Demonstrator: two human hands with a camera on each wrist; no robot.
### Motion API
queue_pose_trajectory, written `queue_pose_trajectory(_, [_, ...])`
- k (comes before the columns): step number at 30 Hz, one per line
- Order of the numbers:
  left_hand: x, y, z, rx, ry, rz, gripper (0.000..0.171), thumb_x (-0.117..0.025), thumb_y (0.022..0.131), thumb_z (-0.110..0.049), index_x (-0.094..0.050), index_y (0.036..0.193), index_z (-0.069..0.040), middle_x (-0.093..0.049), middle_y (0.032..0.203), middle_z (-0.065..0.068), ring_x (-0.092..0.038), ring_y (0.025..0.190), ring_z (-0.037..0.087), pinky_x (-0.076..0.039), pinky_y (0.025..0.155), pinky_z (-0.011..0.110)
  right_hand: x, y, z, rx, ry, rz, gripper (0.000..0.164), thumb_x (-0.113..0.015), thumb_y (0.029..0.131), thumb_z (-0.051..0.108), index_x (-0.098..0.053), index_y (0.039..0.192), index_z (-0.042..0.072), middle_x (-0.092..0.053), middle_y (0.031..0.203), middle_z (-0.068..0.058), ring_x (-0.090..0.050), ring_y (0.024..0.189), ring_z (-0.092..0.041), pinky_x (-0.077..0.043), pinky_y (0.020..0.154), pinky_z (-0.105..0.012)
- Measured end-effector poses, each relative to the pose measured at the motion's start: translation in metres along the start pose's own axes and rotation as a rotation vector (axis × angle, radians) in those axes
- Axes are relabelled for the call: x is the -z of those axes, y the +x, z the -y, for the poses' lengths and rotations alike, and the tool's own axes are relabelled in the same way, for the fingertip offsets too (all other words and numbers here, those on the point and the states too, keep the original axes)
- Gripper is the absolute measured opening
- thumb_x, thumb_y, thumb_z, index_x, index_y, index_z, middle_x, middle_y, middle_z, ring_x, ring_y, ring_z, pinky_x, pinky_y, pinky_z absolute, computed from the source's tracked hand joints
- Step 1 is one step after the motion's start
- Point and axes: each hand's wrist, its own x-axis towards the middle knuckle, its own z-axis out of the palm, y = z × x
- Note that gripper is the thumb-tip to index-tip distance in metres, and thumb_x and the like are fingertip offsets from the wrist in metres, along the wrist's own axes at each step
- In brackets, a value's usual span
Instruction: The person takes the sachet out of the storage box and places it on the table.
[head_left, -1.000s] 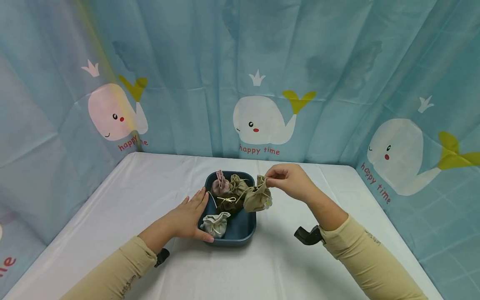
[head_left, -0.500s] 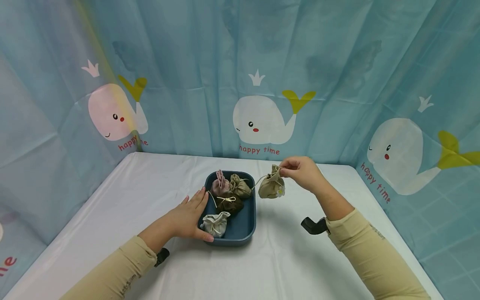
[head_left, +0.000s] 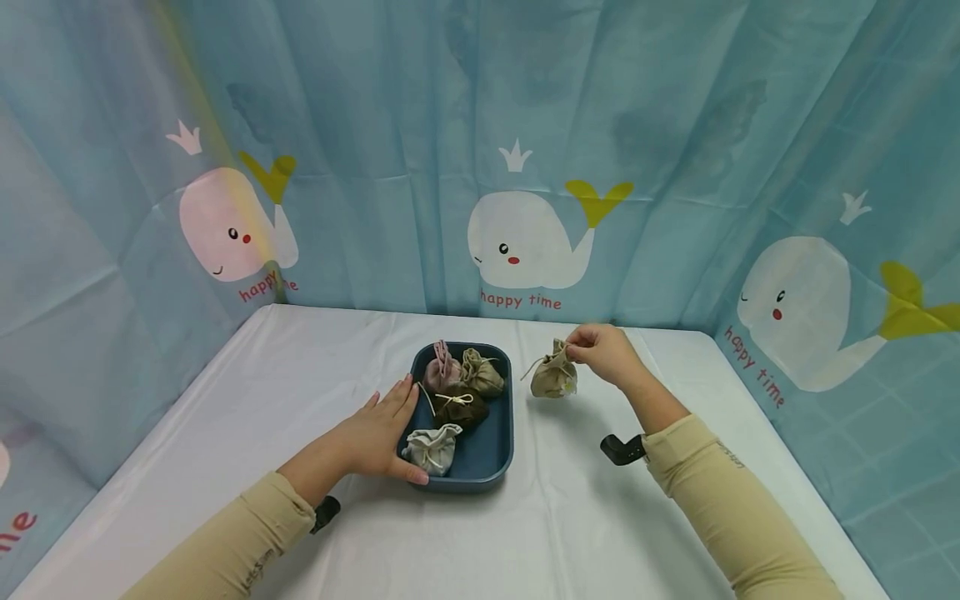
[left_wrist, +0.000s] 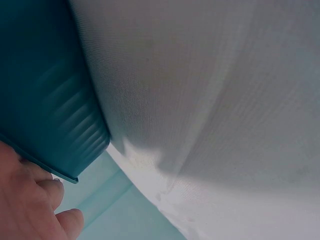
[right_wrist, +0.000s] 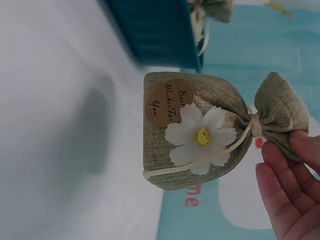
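Note:
My right hand (head_left: 603, 354) pinches the gathered top of a beige drawstring pouch (head_left: 553, 377), held to the right of a dark blue tray (head_left: 480, 454). In the right wrist view the pouch (right_wrist: 210, 90) carries a white flower (right_wrist: 187, 135) and a round brown tag (right_wrist: 162, 102); its cord hangs loose. My left hand (head_left: 375, 433) rests along the tray's left rim, fingers straight and thumb at the front corner. Inside the tray lie a pink pouch (head_left: 441, 372), an olive pouch (head_left: 482, 377), a dark brown pouch (head_left: 461, 408) and a pale grey pouch (head_left: 432, 450).
A white cloth (head_left: 457, 546) covers the table. Blue curtains (head_left: 375, 250) with whale prints hang behind it and on both sides. Black wrist mounts (head_left: 622, 450) stick out below the sleeves.
The beige pouch has moved from above the tray's right edge out to the right, then slightly down, in my right hand. My left hand has stayed on the tray.

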Motion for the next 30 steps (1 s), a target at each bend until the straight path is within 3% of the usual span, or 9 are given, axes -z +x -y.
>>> queue_pose_trajectory(7, [-0.002,0.001,0.001,0.02,-0.003,0.005,0.136,-0.042,0.052,-0.091,-0.004,0.146,-0.002,0.004,0.153,0.014,0.001,0.14,0.026,-0.011,0.109,0.051,-0.011,0.005,-0.013,-0.034,-0.022,0.008,0.011,-0.06,0.089,0.016,-0.069,0.087,0.01,-0.067,0.081,-0.002,-0.063,0.081,-0.018,-0.05,0.072,-0.035])
queue_pose_trajectory(14, [0.0,0.0,0.0,-0.004,-0.014,-0.002,0.135,-0.044,0.053,-0.09,-0.006,0.146,0.0,0.002,0.152,0.016,-0.001,0.139,0.028,-0.012,0.108,0.053,-0.021,0.004,-0.024,-0.062,-0.021,0.024,0.012,-0.06,0.089,0.015,-0.069,0.086,0.009,-0.067,0.08,-0.002,-0.063,0.078,-0.016,-0.049,0.07,-0.033])
queue_pose_trajectory(25, [0.0,0.0,0.001,-0.012,-0.006,-0.01,0.134,-0.044,0.054,-0.09,-0.007,0.146,0.001,0.001,0.152,0.018,-0.003,0.139,0.03,-0.013,0.107,0.054,-0.022,0.003,-0.03,-0.097,0.026,0.026,0.012,-0.059,0.09,0.013,-0.067,0.089,0.006,-0.067,0.083,-0.006,-0.064,0.081,-0.02,-0.051,0.075,-0.038])
queue_pose_trajectory(30, [-0.001,0.001,0.001,-0.009,-0.003,-0.008,0.135,-0.043,0.053,-0.091,-0.006,0.146,0.001,0.002,0.152,0.017,-0.001,0.139,0.028,-0.013,0.107,0.053,-0.019,0.004,-0.033,-0.093,0.003,0.032,0.015,-0.059,0.09,0.018,-0.067,0.098,0.008,-0.068,0.09,-0.006,-0.063,0.085,-0.021,-0.05,0.075,-0.039])
